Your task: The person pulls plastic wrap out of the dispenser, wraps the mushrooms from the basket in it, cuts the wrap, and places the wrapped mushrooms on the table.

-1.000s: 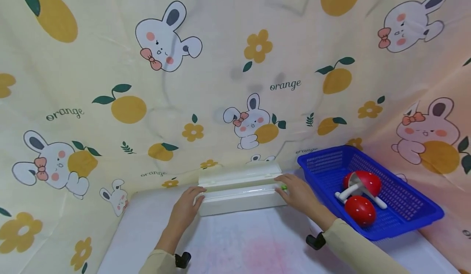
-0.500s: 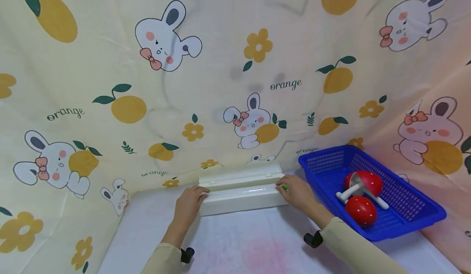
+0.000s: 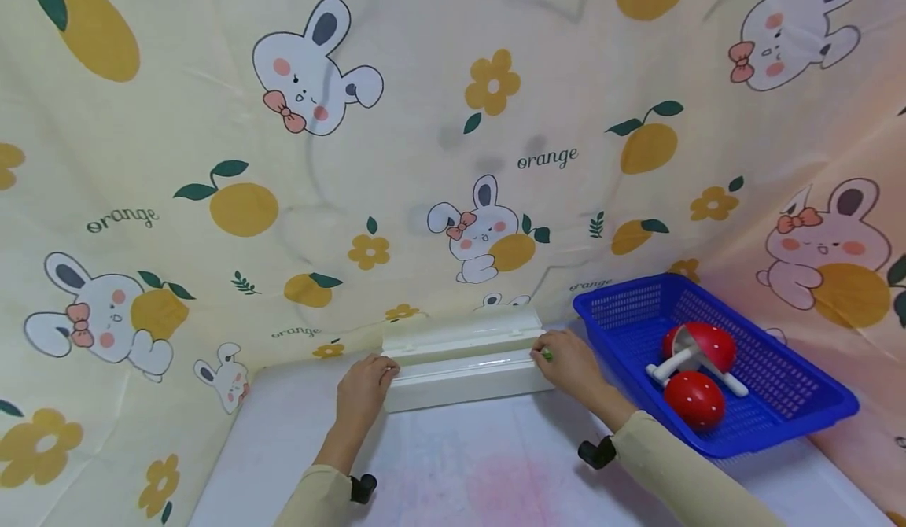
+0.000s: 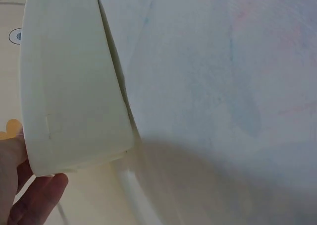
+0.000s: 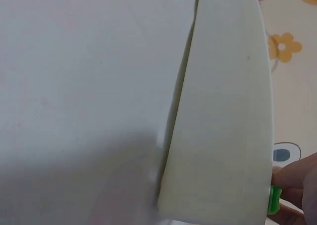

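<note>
A long white box that looks like a cling film dispenser lies on the table against the back cloth. Its lid stands tipped back, and a shiny clear strip runs along the top front edge. My left hand grips the box's left end; in the left wrist view its fingertips curl against that corner. At the right end my right hand pinches a small green slider on the box's edge. Inside the dispenser, contents are hidden from view.
On the right of the table sits a blue mesh basket holding red, white-dotted mushroom-shaped pieces with white stems. A patterned cloth rises behind the table and along its right side.
My left hand has shifted slightly right along the box's end. The right fingers, spread a second ago, have drawn together around the green slider. Box and basket stay put.
</note>
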